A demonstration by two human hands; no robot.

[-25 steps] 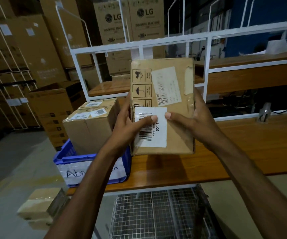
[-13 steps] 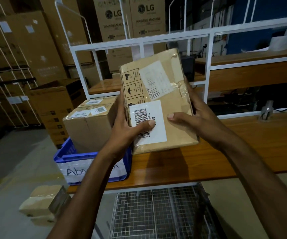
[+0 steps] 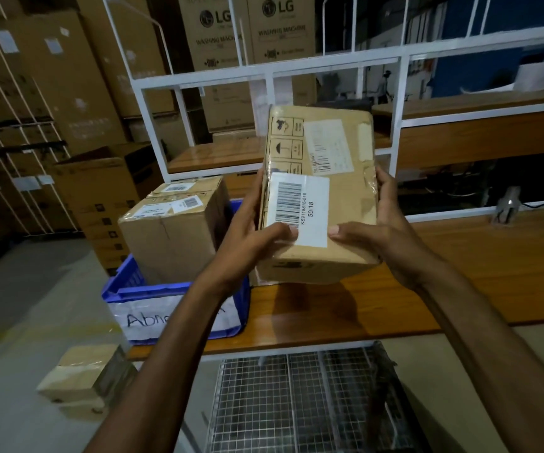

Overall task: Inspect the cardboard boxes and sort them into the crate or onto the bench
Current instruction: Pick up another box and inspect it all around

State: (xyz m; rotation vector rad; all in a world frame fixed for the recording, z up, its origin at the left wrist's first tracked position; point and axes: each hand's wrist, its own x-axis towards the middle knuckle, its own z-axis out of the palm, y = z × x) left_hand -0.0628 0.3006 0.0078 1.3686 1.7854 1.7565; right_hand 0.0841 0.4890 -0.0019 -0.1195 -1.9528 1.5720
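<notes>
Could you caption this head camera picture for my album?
Two hands hold a labelled cardboard box above a wooden bench, beside a blue crate.

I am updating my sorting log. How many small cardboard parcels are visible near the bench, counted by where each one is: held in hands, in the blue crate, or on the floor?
Held brown cardboard parcel: 1
In blue plastic crate: 1
On floor: 1
Total: 3

Dim warehouse: tall stacked appliance cartons behind a white metal frame, grey concrete floor.
</notes>
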